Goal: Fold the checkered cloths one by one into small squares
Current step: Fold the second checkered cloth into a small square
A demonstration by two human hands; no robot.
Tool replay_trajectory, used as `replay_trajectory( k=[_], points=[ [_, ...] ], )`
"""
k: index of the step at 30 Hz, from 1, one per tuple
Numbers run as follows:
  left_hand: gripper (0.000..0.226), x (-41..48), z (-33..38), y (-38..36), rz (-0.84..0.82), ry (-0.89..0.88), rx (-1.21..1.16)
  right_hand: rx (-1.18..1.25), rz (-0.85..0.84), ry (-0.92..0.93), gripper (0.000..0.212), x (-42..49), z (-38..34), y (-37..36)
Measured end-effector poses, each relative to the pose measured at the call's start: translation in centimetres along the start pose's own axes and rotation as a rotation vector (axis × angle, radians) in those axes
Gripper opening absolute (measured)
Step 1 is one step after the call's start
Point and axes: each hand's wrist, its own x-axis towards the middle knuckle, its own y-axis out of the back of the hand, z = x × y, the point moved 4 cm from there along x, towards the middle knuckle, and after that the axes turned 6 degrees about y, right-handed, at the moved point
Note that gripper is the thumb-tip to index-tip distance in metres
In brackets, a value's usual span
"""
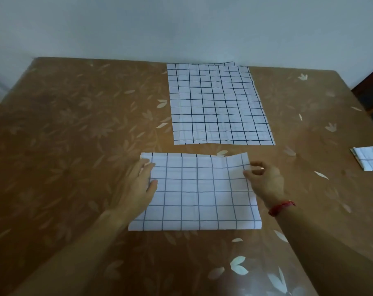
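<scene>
- A bench (74, 124) under a glossy brown cover printed with pale leaves stood against a plain, pale wall (181, 24).
- The left hand (138, 184) lay flat with straight fingers, resting on the left edge of a folded white cloth with a dark blue grid (202, 193).
- The right hand (265, 180), with a red band (281, 208) round its wrist, pinched the right edge of that folded cloth between curled thumb and forefinger, near the far right corner, where the fabric rose a little.
- The folded cloth lay as a wide rectangle on the near middle of the bench, between the two hands.
- Just beyond it, across a narrow strip of bare cover, larger spread checkered cloths (219, 103) lay flat one on another, their left edges offset, reaching the bench's far edge.
- Well apart to the right, cut by the frame's edge, sat a small folded checkered square (370, 158).
- Part of a dark wooden chair (371, 90) showed past the bench's far right corner.
</scene>
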Motion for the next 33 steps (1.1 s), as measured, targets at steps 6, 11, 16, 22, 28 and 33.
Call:
replay_trajectory(
  k=[6, 11, 16, 22, 28, 33],
  points=[
    [0.052, -7.9, 3.0, -3.2, -0.182, -0.107, 0.055, -0.374, -0.051, 0.241, 0.051, -3.6, 0.2, -1.7],
    [0.044, -12.7, 6.0, -4.7, -0.193, -0.270, 0.131, -0.492, -0.177, 0.521, 0.048, -12.0, 0.0, -4.2],
    [0.046, -15.0, 6.4, -6.2, -0.184, -0.350, 0.139, -0.600, -0.265, 0.802, 0.045, -18.2, 0.3, -5.8],
    [0.050, -15.0, 6.8, -7.1, -0.210, -0.294, 0.135, -0.725, -0.333, 0.844, 0.052, -19.2, 2.0, -7.4],
    [0.052, -14.8, 6.6, -7.6, -0.218, -0.292, 0.179, -0.778, -0.373, 0.799, 0.068, -19.5, 1.2, -7.6],
    [0.055, -14.7, 6.7, -7.5, -0.221, -0.311, 0.184, -0.764, -0.435, 0.881, 0.071, -20.0, 1.1, -9.0]
  ],
)
